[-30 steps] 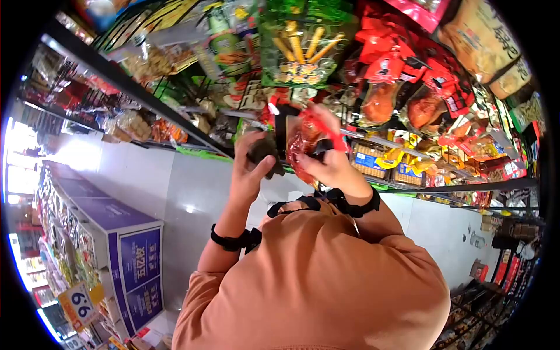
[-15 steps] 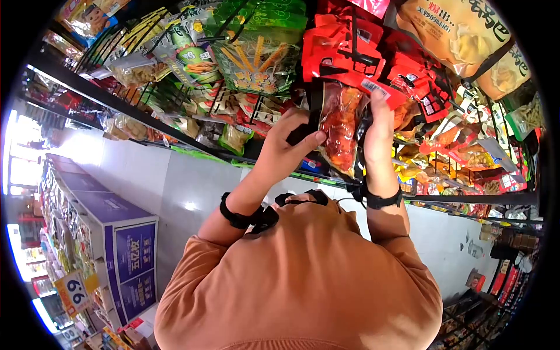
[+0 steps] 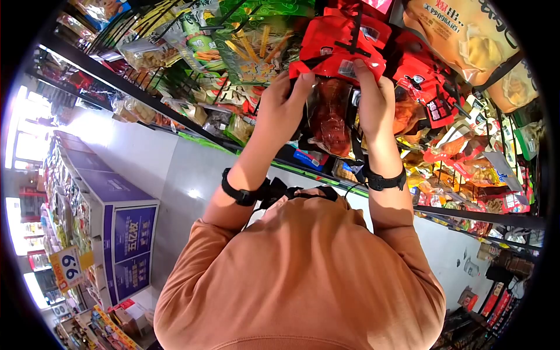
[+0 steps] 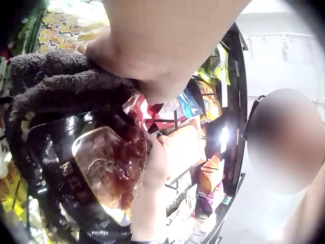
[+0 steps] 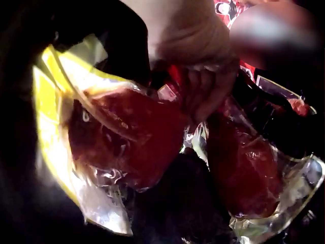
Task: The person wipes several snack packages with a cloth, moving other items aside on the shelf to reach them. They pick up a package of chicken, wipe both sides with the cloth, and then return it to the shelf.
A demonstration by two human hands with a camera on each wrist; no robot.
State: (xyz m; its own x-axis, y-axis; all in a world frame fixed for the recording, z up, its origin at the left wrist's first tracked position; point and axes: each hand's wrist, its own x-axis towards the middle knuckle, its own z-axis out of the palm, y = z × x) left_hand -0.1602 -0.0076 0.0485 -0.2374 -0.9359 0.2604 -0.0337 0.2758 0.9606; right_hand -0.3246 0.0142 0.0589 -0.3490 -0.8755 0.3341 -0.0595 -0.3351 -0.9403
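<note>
A sealed meat pack [image 3: 331, 119] with a clear window and a red top hangs upright in front of similar red-topped packs. My left hand [image 3: 280, 108] pinches the red top at its left corner, thumb on the front. At the other corner my right hand [image 3: 376, 102] grips the same top. Bunched under my left hand, a dark grey fluffy cloth [image 4: 66, 86] lies against the pack's black printed face [image 4: 66, 168] in the left wrist view. My right hand's curled fingers [image 5: 208, 91] show above two meat packs, one of them yellow-edged [image 5: 127, 137].
Green snack bags [image 3: 256, 46] hang to the left, large tan bags [image 3: 461, 35] to the right. A black shelf edge [image 3: 478, 216] runs below the goods. Behind on the left stands a purple-sided display [image 3: 131, 245] with a price sign [image 3: 67, 268].
The pack has risen from near my body to the row of red-topped packs. My left hand has moved from the pack's side up to its red top, beside my right hand.
</note>
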